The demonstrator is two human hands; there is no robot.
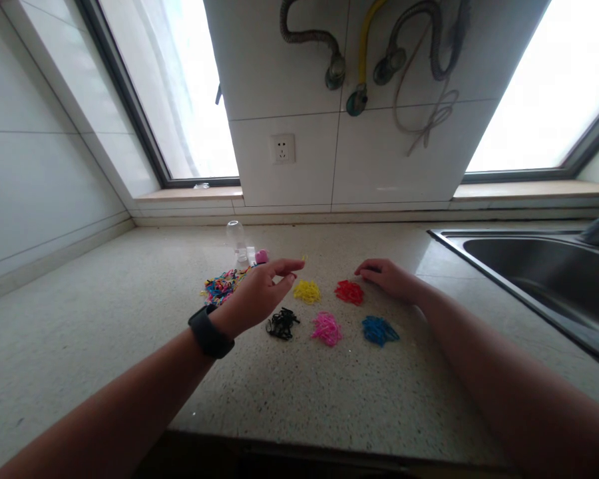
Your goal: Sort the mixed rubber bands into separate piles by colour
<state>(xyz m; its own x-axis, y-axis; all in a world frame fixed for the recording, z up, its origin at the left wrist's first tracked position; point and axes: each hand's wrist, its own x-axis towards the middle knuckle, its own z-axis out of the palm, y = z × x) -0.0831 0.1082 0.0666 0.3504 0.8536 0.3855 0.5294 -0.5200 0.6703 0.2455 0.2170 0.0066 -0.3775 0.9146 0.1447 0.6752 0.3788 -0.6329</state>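
My left hand (264, 289), with a dark watch on its wrist, hovers beside the yellow rubber bands (307, 291). Its index finger and thumb are apart. A tiny yellow bit shows just past the index fingertip; whether it touches is unclear. Partly behind this hand lies a mixed-colour heap of rubber bands (220, 287). My right hand (387, 278) rests by the red rubber bands (349, 291), fingers bent and tips close together; anything between them is too small to make out. Nearer me lie black bands (282, 324), pink bands (326, 328) and blue bands (379, 330).
A clear bottle-like container (235, 241) stands behind the mixed heap, with a pink cap-like piece (262, 256) near it. A steel sink (524, 273) is set into the speckled counter (130, 319) at right. Tiled wall, socket (282, 148) and pipes are behind.
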